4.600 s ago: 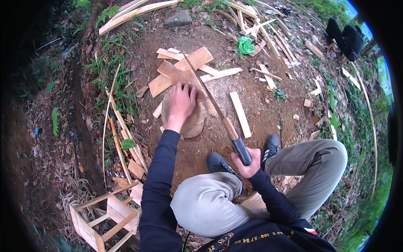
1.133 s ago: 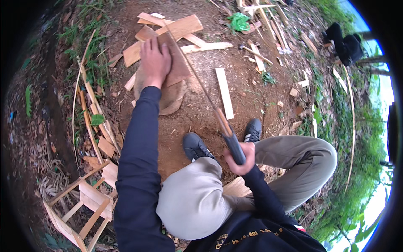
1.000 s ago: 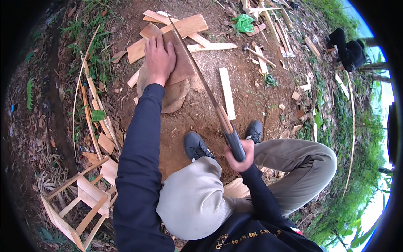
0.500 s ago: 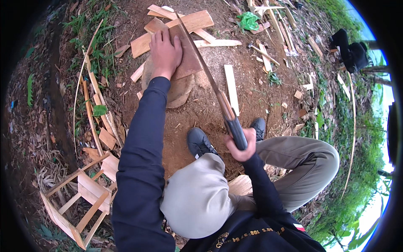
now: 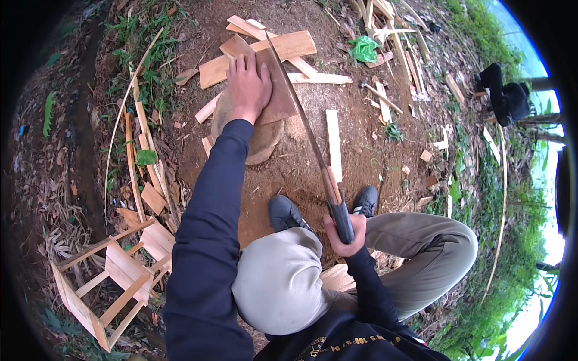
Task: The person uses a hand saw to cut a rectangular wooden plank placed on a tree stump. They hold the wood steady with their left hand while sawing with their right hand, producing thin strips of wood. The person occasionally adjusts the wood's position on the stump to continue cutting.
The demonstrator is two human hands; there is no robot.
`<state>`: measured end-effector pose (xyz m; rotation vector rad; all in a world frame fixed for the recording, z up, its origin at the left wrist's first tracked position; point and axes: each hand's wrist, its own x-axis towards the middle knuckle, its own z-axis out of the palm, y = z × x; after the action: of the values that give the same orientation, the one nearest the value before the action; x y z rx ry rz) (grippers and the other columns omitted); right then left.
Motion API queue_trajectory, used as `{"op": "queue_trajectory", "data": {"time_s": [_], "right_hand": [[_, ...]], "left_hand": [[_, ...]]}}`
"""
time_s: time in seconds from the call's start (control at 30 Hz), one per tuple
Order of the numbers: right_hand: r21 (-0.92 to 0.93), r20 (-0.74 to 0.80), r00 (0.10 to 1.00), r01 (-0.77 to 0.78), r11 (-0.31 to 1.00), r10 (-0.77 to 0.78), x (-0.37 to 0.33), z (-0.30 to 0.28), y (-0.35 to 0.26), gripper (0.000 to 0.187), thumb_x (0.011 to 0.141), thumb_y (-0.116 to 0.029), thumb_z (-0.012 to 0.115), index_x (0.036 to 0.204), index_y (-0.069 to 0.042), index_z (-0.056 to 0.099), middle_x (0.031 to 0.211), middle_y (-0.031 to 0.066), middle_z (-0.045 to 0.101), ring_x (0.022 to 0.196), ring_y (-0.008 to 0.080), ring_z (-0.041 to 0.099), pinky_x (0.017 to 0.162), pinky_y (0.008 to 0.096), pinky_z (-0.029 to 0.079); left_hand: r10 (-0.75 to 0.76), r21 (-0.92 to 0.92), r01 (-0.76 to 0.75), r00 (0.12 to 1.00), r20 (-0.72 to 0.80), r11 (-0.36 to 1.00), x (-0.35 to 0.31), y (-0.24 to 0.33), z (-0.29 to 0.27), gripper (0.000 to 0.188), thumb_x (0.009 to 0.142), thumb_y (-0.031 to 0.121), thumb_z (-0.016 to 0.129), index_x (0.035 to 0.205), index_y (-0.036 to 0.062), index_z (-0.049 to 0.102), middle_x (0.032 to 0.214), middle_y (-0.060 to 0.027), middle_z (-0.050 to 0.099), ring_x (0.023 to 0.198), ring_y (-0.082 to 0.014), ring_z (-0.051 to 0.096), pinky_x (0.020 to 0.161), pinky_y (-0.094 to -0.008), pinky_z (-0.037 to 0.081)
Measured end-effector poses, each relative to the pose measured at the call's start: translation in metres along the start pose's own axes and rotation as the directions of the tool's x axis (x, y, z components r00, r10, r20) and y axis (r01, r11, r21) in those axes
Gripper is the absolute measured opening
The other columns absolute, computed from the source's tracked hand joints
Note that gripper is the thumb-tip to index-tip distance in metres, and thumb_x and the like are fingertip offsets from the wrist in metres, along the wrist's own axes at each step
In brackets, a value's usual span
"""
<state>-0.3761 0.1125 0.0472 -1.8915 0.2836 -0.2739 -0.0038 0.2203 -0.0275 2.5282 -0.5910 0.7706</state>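
My left hand (image 5: 247, 87) lies flat on a brown wooden board (image 5: 274, 90) that rests on a round wood block (image 5: 259, 135) on the dirt. My right hand (image 5: 344, 234) grips the dark handle of a long thin blade (image 5: 301, 117). The blade runs up and to the left, and its tip meets the board's right edge near a long pale plank (image 5: 289, 47). My two dark shoes (image 5: 286, 213) stand on the ground below the block, knees bent in grey trousers.
Loose planks and offcuts (image 5: 333, 144) litter the dirt. A hammer (image 5: 379, 96) and a green bag (image 5: 364, 48) lie at upper right. A small pale wooden frame (image 5: 108, 283) stands at lower left. Thin bamboo strips (image 5: 135, 120) lie left, grass beyond. Dark boots (image 5: 506, 96) sit at far right.
The view has shifted slightly, so the board and my left hand sit a little lower and more to the right. The blade stays against the board's right edge, with my right hand a little lower.
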Motion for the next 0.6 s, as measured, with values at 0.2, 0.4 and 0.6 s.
{"op": "queue_trajectory", "data": {"time_s": [0.2, 0.4, 0.6], "right_hand": [[0.038, -0.037, 0.999, 0.025, 0.999, -0.024, 0.012, 0.013, -0.005, 0.026, 0.08, -0.007, 0.07, 0.06, -0.004, 0.055, 0.047, 0.0057, 0.047, 0.04, 0.012, 0.048, 0.042, 0.0293, 0.037], [0.003, 0.026, 0.999, 0.022, 1.0, -0.022, 0.008, 0.006, 0.001, 0.013, 0.072, -0.007, 0.07, 0.065, -0.002, 0.06, 0.051, 0.0089, 0.054, 0.044, 0.0166, 0.056, 0.048, 0.0307, 0.045], [-0.046, 0.031, 1.0, -0.001, 0.999, 0.002, -0.017, 0.009, -0.006, 0.021, 0.07, -0.007, 0.071, 0.058, -0.005, 0.053, 0.049, 0.0047, 0.049, 0.043, 0.0118, 0.052, 0.046, 0.0283, 0.042]], "left_hand": [[-0.061, -0.047, 0.063, 0.998, 0.035, 0.997, 0.0, 0.005, -0.008, 0.046, 0.094, 0.028, 0.054, 0.127, -0.0031, 0.056, 0.125, -0.0219, 0.055, 0.121, -0.0388, 0.046, 0.104, -0.0503, 0.036], [-0.011, -0.038, 0.01, 1.0, -0.013, 0.999, 0.002, 0.0, -0.005, 0.044, 0.095, 0.027, 0.053, 0.126, -0.0041, 0.058, 0.124, -0.0258, 0.056, 0.119, -0.0418, 0.049, 0.106, -0.049, 0.036], [-0.019, -0.106, 0.02, 1.0, 0.012, 0.994, 0.0, -0.001, -0.01, 0.045, 0.094, 0.025, 0.052, 0.128, -0.0044, 0.056, 0.124, -0.023, 0.054, 0.12, -0.0406, 0.045, 0.104, -0.0499, 0.036]]}}
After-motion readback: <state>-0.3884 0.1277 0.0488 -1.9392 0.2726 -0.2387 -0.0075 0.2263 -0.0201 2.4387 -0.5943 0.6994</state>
